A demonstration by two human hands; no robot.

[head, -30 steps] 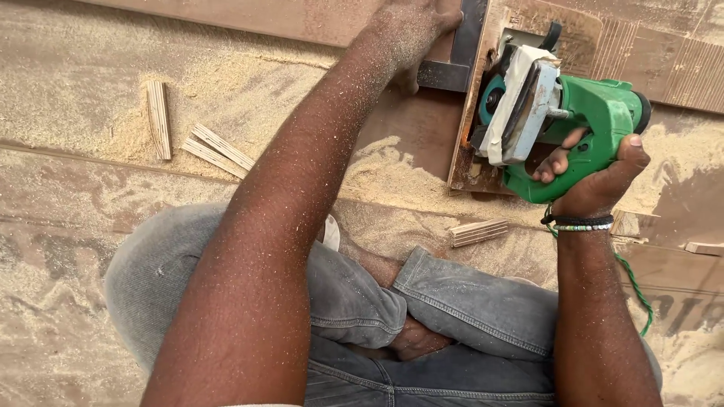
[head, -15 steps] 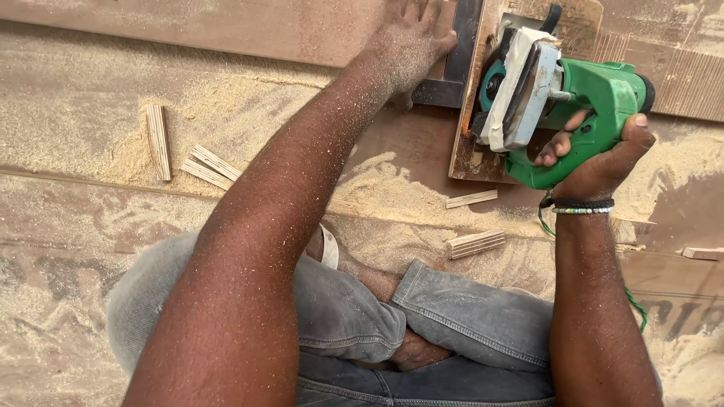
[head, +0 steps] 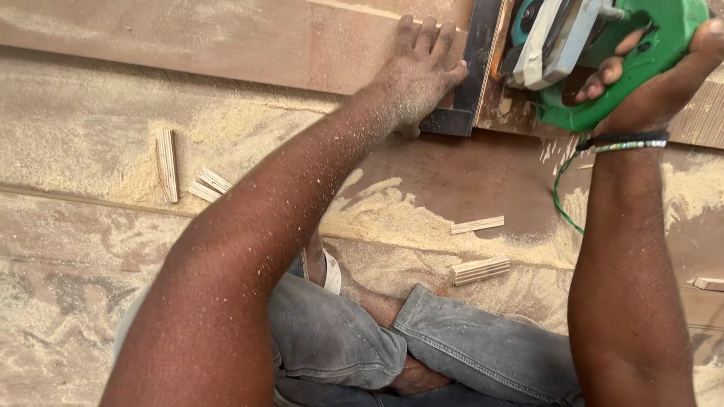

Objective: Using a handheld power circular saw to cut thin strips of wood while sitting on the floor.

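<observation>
At nine o'clock a few short wood offcuts (head: 167,164) lie on the sawdust-covered floor (head: 68,249), apart from everything else. Toward the centre, the left hand (head: 418,71) lies flat with fingers spread on a long board (head: 226,45), its thumb side against a dark metal square (head: 471,75) that serves as a fence across the board. Just right of that, at one o'clock, the right hand (head: 656,83) is wrapped tight around the handle of a green power saw (head: 603,53), fingers curled under the grip, the saw sitting on the board beside the square. A green cord (head: 562,188) trails down from it. Two more offcuts (head: 480,270) rest near the person's crossed legs (head: 422,347) at six o'clock. Judging by the heaped sawdust and cut strips, several cuts look finished; whether this cut is through cannot be told, since the blade is hidden.
</observation>
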